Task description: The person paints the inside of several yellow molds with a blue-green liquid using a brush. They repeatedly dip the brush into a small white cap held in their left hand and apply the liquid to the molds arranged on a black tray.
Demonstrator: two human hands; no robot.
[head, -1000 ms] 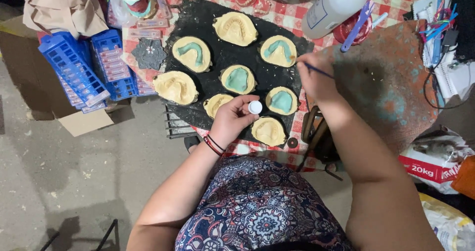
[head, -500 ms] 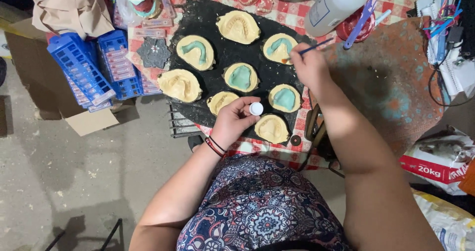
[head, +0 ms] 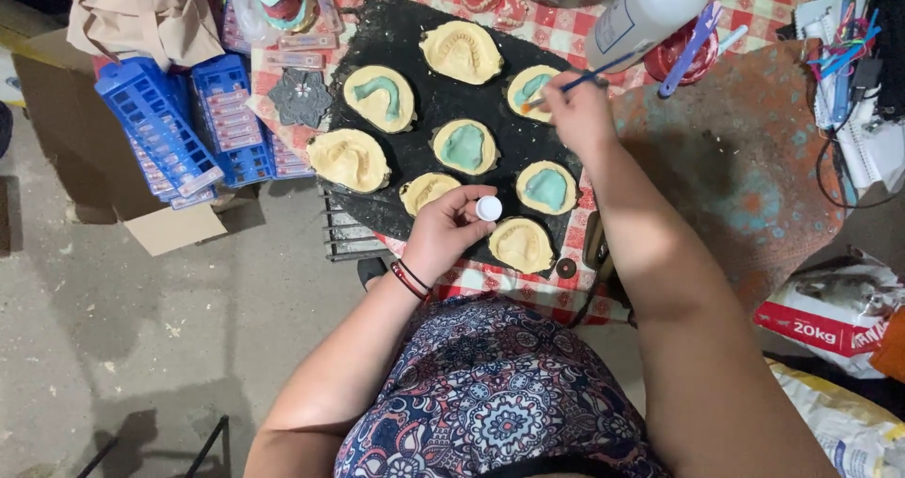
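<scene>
Left hand (head: 443, 233): grip clamped on small white bottle (head: 488, 208), which we log over black mat (head: 415, 40) near its front edge | Right hand (head: 577, 112): grip clamped on thin brush (head: 575, 84), tip at teal-filled plaster cast (head: 531, 91) | 8 casts on mat | Blue racks (head: 160, 129) left of table.

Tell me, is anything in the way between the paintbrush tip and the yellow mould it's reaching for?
Nothing visible is. The right hand holds the paintbrush, and its tip already rests on the yellow mould on the black mat.
</scene>
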